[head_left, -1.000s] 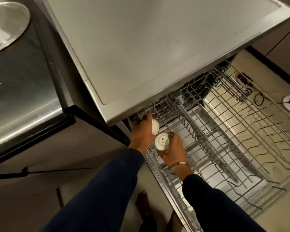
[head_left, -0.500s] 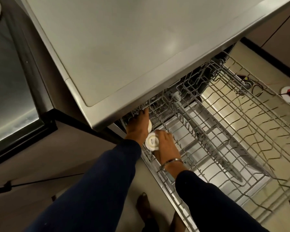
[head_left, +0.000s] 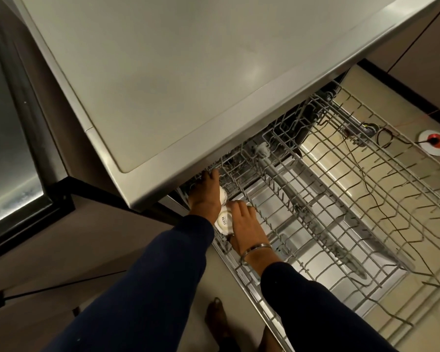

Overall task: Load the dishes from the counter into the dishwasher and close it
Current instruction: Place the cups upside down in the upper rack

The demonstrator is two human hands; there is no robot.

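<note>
Feet: bare feet [head_left: 215,318] on the floor just beside the pulled-out rack, both dark sleeves reaching forward and down.
Right hand: right hand [head_left: 247,224] curled round a white cup [head_left: 224,222], held bottom-up with its printed base showing, right at the near left corner of the upper rack [head_left: 315,199].
Left hand: left hand [head_left: 205,196] a little further in, under the counter's front edge, fingers wrapped over a second white cup [head_left: 223,196]; how firmly it grips, I can't tell.
Racks: upper rack drawn out; apart from these two cups I see no dishes in it, and the lower rack [head_left: 391,174] beyond shows only bare wire.
Counter: steel counter [head_left: 188,72] above shows no dishes in the part I can see.
Progress: early, I'd say; cups just being set in, more loading may remain, racks and door not yet shut.
</note>
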